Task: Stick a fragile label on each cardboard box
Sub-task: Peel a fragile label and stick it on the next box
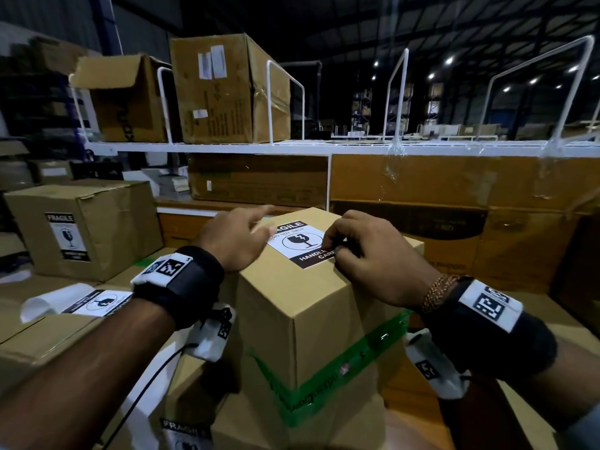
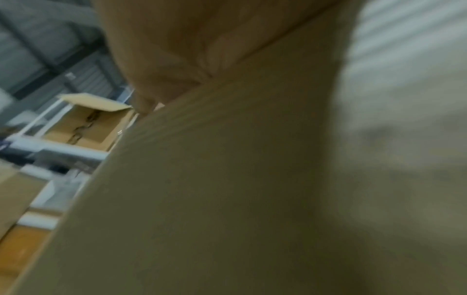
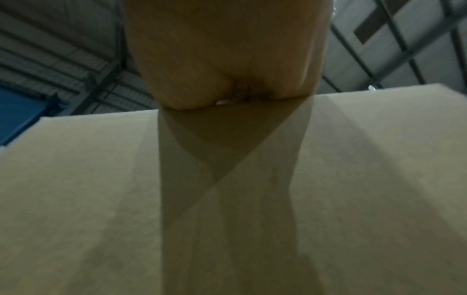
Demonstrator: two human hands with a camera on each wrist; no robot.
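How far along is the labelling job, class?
Done: the box at left already carries a fragile label. In hand: both hands press a fragile label onto the top of the middle box; left hand, right hand. Left: spare labels lie nearby, and shelf boxes show no fragile label.

— What sits on the left hand (image 1: 234, 242)?
— A black wrist strap (image 1: 181, 285) behind it, with a white tag printed in black squares, and a white camera block (image 1: 211, 336) underneath trailing a black cable (image 1: 146, 388).
— And the right hand (image 1: 373, 258)?
— The same black band (image 1: 487, 323) and tag, beaded bracelets (image 1: 436, 292) just ahead of it.
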